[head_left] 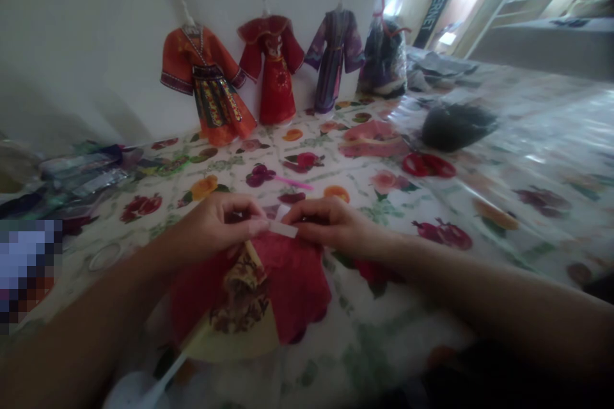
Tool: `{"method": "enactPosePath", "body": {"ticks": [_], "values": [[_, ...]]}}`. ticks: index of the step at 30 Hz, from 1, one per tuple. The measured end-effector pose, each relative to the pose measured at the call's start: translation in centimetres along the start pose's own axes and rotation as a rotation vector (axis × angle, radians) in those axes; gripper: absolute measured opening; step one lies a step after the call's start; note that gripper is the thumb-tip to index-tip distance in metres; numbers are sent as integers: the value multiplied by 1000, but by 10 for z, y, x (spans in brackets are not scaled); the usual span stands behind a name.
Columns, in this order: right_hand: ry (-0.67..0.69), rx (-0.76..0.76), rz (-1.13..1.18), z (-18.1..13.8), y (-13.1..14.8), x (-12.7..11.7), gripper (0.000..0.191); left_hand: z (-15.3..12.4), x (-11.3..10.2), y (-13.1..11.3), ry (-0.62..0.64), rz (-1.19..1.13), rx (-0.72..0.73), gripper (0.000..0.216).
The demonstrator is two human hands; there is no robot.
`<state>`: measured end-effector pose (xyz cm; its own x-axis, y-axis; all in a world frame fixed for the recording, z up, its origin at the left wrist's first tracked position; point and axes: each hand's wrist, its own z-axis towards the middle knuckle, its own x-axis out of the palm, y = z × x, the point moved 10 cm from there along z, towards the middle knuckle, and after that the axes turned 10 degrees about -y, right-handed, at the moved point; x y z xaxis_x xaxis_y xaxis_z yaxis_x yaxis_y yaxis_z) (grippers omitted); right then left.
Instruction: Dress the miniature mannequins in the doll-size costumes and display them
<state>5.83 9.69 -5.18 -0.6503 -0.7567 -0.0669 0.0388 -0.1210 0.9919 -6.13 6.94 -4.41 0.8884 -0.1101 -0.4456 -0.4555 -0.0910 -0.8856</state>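
Note:
My left hand [218, 225] and my right hand [329, 222] meet over a small red paper skirt [292, 281] lying on the flowered tablecloth [480, 204]. Both pinch a short white strip [283, 229] at the skirt's top edge, fingers closed on it. A patterned yellow and gold panel [242, 307] lies over the skirt's front, below my left hand.
Against the wall stand small paper robes on stands: orange [208, 86], red [273, 67], purple [336, 57], and one wrapped in plastic [384, 57]. Red scissors [428, 165], a pink stick [292, 183] and a dark tuft [455, 126] lie beyond. Packets [81, 172] crowd the left.

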Motion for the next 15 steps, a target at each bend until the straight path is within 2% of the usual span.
{"method": "enactPosePath", "body": {"ticks": [15], "values": [[-14,46,21,0,-5,-4,18,2,-4,6,-44,-41,9,19]]}}
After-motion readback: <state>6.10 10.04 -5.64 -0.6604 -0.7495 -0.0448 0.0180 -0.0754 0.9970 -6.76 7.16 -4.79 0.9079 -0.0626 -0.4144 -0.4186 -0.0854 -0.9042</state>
